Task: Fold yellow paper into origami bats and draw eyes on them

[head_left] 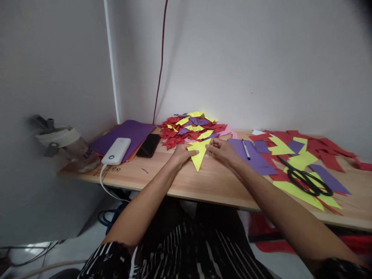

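Note:
A piece of yellow paper (198,158), tapering to a point toward me, is held up between my two hands over the wooden table. My left hand (185,153) grips its left side, with the thumb lying across the front. On the right, my right hand (218,149) pinches the paper's upper right edge with bent fingers. Just behind the paper lies a heap of folded paper pieces (177,131) in red, yellow and purple. Purple paper sheets (255,164) with a pen (246,149) on top lie right of my right hand.
Black-handled scissors (309,181) rest on red, yellow and purple paper scraps (334,153) at the right. On the left are a phone (149,145), a white power bank (116,151) with a cable, a purple folder-like stack (128,133) and a tilted clear bottle (78,153). A wall stands behind the table (186,186).

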Tool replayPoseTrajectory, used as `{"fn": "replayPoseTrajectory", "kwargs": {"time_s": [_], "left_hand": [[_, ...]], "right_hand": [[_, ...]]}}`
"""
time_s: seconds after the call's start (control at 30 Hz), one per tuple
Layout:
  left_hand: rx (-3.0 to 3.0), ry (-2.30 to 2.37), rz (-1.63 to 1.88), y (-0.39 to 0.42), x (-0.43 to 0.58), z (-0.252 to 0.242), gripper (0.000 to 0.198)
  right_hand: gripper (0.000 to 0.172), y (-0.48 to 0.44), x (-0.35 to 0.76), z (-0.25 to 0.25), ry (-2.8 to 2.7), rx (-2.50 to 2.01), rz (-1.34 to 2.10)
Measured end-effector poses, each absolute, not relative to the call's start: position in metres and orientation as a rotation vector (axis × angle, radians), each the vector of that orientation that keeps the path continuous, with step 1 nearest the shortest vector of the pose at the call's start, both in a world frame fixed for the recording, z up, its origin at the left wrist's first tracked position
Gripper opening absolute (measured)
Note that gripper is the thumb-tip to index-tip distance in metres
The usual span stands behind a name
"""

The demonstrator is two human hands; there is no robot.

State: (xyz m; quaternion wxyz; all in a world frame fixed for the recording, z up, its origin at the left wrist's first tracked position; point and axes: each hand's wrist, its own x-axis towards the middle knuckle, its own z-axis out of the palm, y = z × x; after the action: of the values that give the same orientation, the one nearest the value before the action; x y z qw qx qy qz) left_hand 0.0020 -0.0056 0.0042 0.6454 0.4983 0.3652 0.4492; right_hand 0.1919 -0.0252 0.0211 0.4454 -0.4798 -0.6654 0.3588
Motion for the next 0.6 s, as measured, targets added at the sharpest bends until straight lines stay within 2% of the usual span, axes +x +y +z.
{"fn": "replayPoseTrajectory", "kwargs": {"time_s": [0.37,0.6], "left_hand": [[1.131,0.784,1.028,-0.0064,0.0015,0.0064,0.052],[1.169,0.807,0.983,-0.0068,0.0007,0.006,0.048]], "right_hand": [[0.035,-0.0254,0.1826,0.013,-1.728,-1.098,1.083],[0.034,-0.0254,0.1908,0.0183,-1.64,-1.124,0.925]]}}
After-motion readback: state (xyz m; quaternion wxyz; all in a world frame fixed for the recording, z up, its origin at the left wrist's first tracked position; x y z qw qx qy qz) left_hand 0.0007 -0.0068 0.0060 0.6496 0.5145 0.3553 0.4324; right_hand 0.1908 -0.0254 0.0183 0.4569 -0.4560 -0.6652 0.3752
